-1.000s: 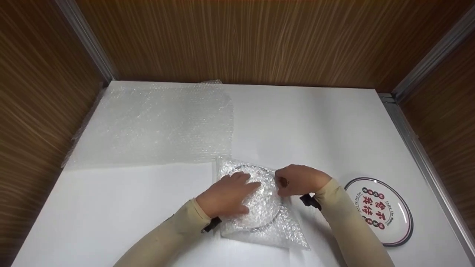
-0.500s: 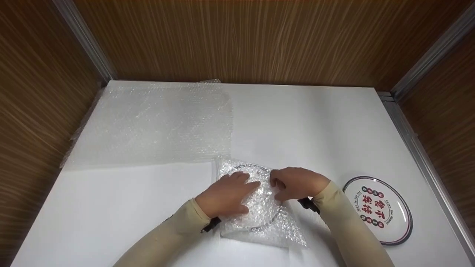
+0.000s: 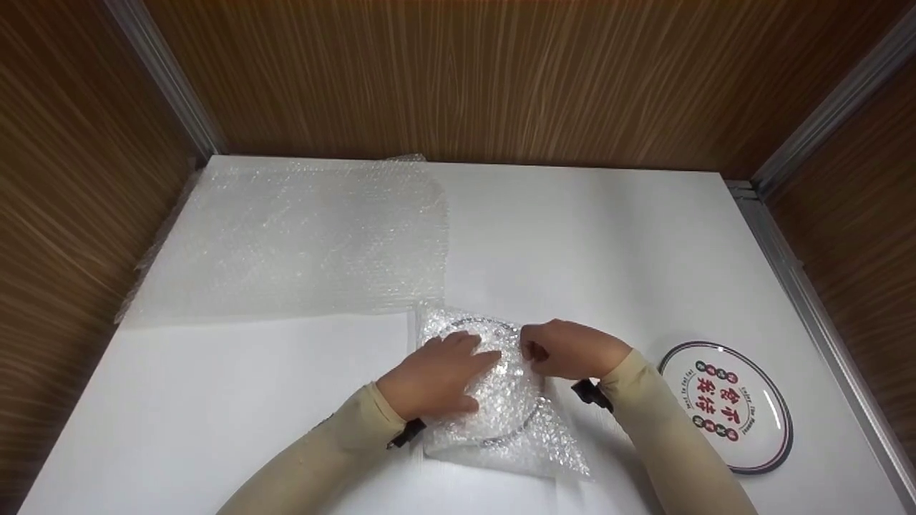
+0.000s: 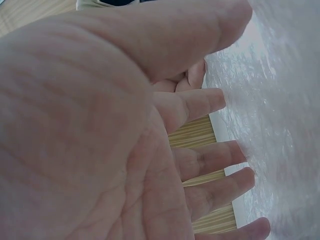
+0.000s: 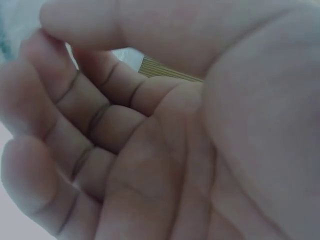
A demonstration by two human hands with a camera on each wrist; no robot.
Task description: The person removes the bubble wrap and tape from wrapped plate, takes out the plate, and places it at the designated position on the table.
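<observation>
A round plate [image 3: 512,431] with a dark rim shows through a bubble wrap wrapping [image 3: 569,447] near the front middle of the table. My left hand [image 3: 438,375] rests on top of it with fingers spread. In the left wrist view, the straight fingertips touch the bubble wrap [image 4: 285,115]. At the wrapping's upper right edge, my right hand [image 3: 572,350] curls its fingers and pinches the bubble wrap. The right wrist view shows thumb and index finger [image 5: 50,60] meeting at their tips; the pinched edge itself is mostly hidden there.
A second plate [image 3: 726,408], white with red characters and a dark rim, lies bare at the right. Flat bubble wrap sheets [image 3: 300,243] cover the table's back left. Wood-grain panels [image 3: 458,79] stand around the white table [image 3: 572,236].
My right hand has shifted slightly left along the wrapping, its fingers loosening and then closing at the edge. The wrapping's right corner has moved a little left. My left hand stays put.
</observation>
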